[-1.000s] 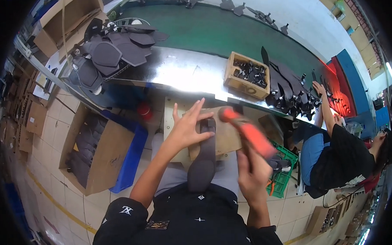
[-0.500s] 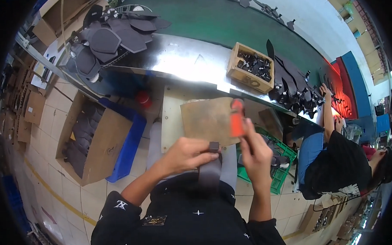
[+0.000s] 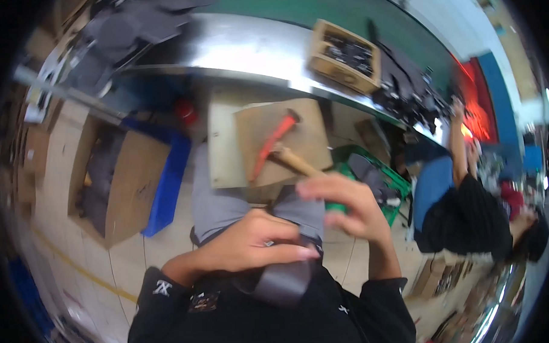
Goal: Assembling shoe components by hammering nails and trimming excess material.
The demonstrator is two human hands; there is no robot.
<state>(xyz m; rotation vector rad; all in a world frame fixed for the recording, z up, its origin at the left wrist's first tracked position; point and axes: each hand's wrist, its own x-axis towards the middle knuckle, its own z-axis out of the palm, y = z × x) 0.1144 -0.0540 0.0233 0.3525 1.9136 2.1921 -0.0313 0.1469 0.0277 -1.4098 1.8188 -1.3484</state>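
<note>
A hammer (image 3: 272, 145) with a long orange-red head, a dark round face and a wooden handle lies on a brown square board (image 3: 312, 125) in front of me. The end of its handle reaches close to my right hand (image 3: 351, 205), whose fingers are apart, blurred and empty; whether a fingertip still touches the handle is unclear. Close to my lap, my left hand (image 3: 262, 239) pinches a dark grey strap (image 3: 284, 283), which curves down below the fingers. Part of the strap is hidden by the hand.
A metal-edged green bench (image 3: 252, 42) runs across the back, bearing a wooden box (image 3: 346, 57) of small dark parts and piles of grey pieces (image 3: 121, 31). On the left stand a cardboard box (image 3: 136, 182) and blue crate (image 3: 169, 187); right, a green basket (image 3: 396, 188) and a co-worker (image 3: 463, 216).
The hammer has gone from my right hand onto the board, and that hand has opened and drawn back toward me. My left hand has moved lower with the strap. The view has shifted.
</note>
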